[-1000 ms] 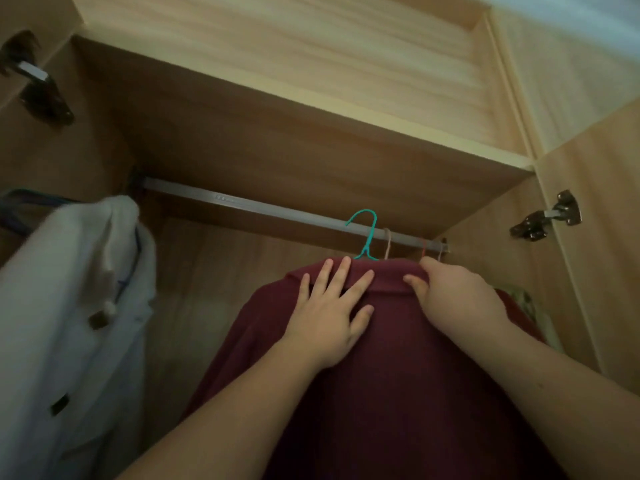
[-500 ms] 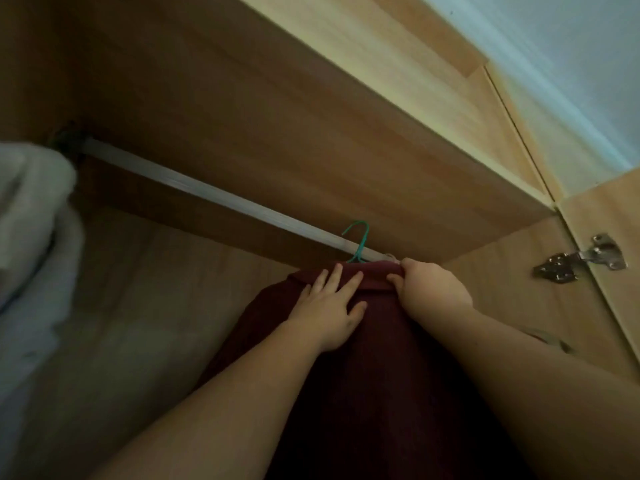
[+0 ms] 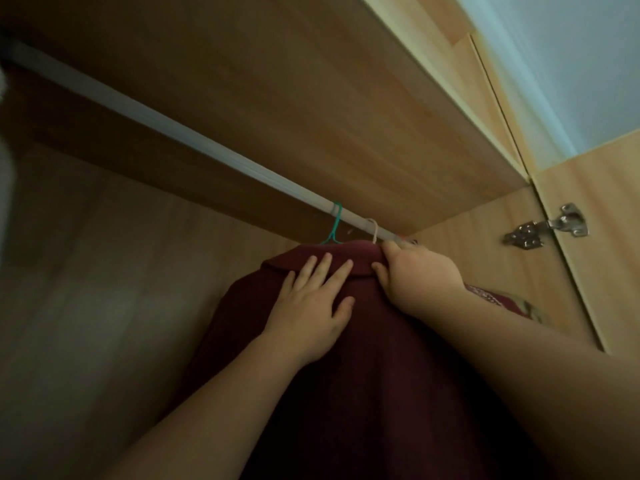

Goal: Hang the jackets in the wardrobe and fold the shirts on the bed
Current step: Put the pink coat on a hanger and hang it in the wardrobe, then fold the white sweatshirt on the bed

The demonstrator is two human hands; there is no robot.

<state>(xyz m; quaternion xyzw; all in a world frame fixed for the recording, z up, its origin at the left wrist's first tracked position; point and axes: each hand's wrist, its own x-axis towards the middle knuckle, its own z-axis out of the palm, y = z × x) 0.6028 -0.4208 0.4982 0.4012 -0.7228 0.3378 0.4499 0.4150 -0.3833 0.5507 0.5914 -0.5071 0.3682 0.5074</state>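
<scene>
A dark maroon jacket (image 3: 381, 375) hangs on a teal hanger (image 3: 334, 226) whose hook sits over the white wardrobe rail (image 3: 173, 129). My left hand (image 3: 311, 303) lies flat with straight fingers on the jacket's shoulder, just below the collar. My right hand (image 3: 415, 275) grips the collar's right end with thumb and curled fingers, close under the rail. A second, pale hanger hook (image 3: 374, 230) sits on the rail right beside the teal one.
A wooden shelf (image 3: 311, 98) runs directly above the rail. The open wardrobe door (image 3: 595, 271) with its metal hinge (image 3: 547, 230) stands at the right. A patterned garment (image 3: 502, 303) hangs behind my right forearm. A pale garment edge (image 3: 5, 202) shows at far left.
The view has tilted up and right, so the white jacket at the left has almost left the frame. The teal hook now sits over the rail. Both hands stay on the maroon jacket.
</scene>
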